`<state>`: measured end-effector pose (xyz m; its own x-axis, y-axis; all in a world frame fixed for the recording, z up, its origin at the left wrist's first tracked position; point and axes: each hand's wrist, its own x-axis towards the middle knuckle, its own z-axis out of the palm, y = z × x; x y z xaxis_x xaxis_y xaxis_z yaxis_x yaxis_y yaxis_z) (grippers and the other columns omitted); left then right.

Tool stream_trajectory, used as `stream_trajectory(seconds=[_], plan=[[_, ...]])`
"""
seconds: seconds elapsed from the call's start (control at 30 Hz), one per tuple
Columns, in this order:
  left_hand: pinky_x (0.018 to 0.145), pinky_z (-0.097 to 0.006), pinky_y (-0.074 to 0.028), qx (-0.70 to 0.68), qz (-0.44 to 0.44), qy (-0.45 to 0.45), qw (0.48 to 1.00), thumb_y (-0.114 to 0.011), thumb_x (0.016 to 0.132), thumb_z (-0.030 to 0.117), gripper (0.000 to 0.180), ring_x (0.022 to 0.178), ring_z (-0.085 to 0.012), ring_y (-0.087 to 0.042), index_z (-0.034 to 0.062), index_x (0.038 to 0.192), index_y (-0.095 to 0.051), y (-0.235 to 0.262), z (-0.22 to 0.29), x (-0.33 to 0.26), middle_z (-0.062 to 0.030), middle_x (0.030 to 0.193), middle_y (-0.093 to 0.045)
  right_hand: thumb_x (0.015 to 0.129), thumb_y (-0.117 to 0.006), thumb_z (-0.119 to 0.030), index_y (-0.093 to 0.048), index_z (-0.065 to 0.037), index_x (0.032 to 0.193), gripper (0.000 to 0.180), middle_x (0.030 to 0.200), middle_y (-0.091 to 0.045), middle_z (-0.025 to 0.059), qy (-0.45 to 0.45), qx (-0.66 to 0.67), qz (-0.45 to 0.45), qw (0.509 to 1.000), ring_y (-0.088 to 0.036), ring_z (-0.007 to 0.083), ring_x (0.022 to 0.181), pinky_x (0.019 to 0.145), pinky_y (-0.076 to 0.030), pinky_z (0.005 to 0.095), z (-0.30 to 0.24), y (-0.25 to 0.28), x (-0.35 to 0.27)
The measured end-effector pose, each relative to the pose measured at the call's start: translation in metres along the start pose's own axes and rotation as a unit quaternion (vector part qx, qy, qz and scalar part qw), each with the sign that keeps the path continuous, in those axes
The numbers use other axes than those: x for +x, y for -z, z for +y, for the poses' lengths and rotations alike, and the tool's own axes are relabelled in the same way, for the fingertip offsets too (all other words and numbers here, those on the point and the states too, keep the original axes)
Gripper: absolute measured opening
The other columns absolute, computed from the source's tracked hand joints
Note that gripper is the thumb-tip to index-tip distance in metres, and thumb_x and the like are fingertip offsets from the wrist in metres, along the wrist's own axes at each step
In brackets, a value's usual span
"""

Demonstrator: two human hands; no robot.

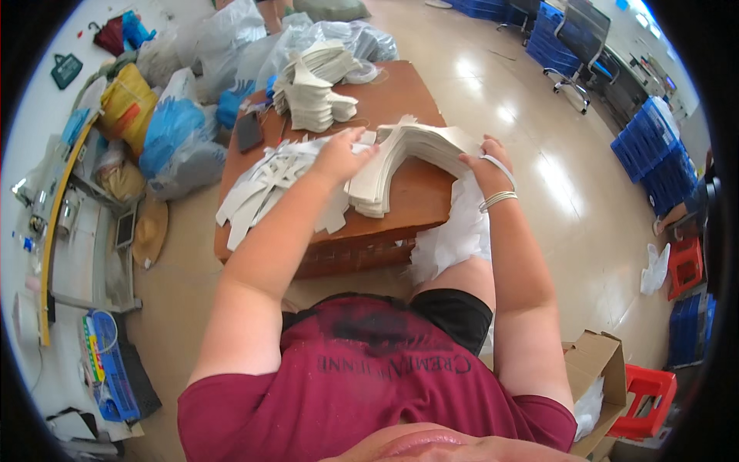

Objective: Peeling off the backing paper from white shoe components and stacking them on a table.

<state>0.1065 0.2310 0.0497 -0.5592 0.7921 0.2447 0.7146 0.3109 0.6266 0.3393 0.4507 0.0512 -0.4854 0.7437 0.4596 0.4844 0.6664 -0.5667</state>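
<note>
A thick stack of white, bent cut pieces (pixel 433 141), paper or cloth-like, lies on the brown table (pixel 419 189) with its two arms spreading toward me. My right hand (pixel 490 171) grips the end of its right arm, thumb on the near side. A white band loops over that hand, and pale bangles circle the wrist. My left hand (pixel 343 157) is at the stack's left side, fingers stretched out and nothing gripped. Under and beside my left forearm spreads a loose pile of white strips (pixel 265 181). Farther back stands another tall stack of similar pieces (pixel 312 92).
A dark phone (pixel 249 132) lies at the table's left edge. Filled plastic bags (pixel 181 138) crowd the left and far sides. White plastic sheeting (pixel 454 231) hangs at the near right corner. Blue crates (pixel 647 146), a red stool (pixel 647 400) and a cardboard box (pixel 604 369) stand rightward.
</note>
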Motion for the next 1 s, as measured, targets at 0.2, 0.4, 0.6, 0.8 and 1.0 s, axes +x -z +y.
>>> stream_trajectory(seconds=[0.2, 0.4, 0.6, 0.8, 1.0], plan=[[0.087, -0.034, -0.052, -0.133, 0.140, 0.112, 0.975, -0.068, 0.091, 0.035, 0.042, 0.099, -0.0219, -0.069, 0.0018, 0.116, -0.070, 0.074, -0.113, -0.057, -0.0158, 0.106, -0.073, 0.072, -0.085, -0.016, -0.052, 0.000, 0.076, 0.036, 0.116, -0.068, 0.0175, 0.096, 0.110, 0.015, 0.989, -0.066, 0.0331, 0.099, 0.081, -0.051, 0.0387, -0.025, 0.033, -0.055], [0.089, -0.033, -0.052, 0.081, 0.072, 0.233, 0.966, -0.068, 0.089, 0.022, 0.038, 0.100, -0.0219, -0.069, 0.0044, 0.123, -0.068, 0.105, -0.143, -0.109, -0.0136, 0.109, -0.073, 0.073, -0.084, -0.007, -0.051, -0.005, 0.072, 0.033, 0.109, -0.070, 0.0156, 0.255, 0.271, -0.237, 0.897, -0.067, 0.0320, 0.093, 0.073, -0.054, 0.0366, -0.084, 0.065, -0.150], [0.091, -0.042, -0.052, 0.299, 0.093, 0.173, 0.934, -0.073, 0.083, 0.025, 0.042, 0.100, -0.0310, -0.068, 0.0110, 0.122, -0.069, 0.071, -0.134, -0.096, -0.0133, 0.106, -0.073, 0.072, -0.084, -0.011, -0.056, -0.006, 0.076, 0.029, 0.110, -0.069, 0.0147, 0.395, 0.294, -0.251, 0.834, -0.065, 0.0331, 0.099, 0.084, -0.051, 0.0433, -0.128, 0.051, -0.180], [0.088, -0.039, -0.052, 0.131, 0.147, 0.215, 0.957, -0.067, 0.086, 0.016, 0.038, 0.098, -0.0294, -0.066, 0.0130, 0.124, -0.069, 0.074, -0.142, -0.093, -0.0135, 0.103, -0.071, 0.072, -0.084, -0.010, -0.056, -0.007, 0.074, 0.028, 0.107, -0.070, 0.0121, 0.376, 0.286, -0.265, 0.841, -0.066, 0.0312, 0.096, 0.085, -0.051, 0.0421, -0.128, 0.050, -0.193], [0.087, -0.037, -0.050, 0.037, 0.221, 0.008, 0.974, -0.054, 0.089, 0.009, 0.041, 0.101, -0.0292, -0.064, 0.0100, 0.128, -0.067, 0.109, -0.110, -0.098, -0.0152, 0.114, -0.066, 0.072, -0.081, -0.006, -0.058, -0.007, 0.078, 0.024, 0.108, -0.069, 0.0115, 0.373, 0.304, -0.288, 0.828, -0.065, 0.0317, 0.096, 0.085, -0.051, 0.0426, -0.141, 0.060, -0.193]])
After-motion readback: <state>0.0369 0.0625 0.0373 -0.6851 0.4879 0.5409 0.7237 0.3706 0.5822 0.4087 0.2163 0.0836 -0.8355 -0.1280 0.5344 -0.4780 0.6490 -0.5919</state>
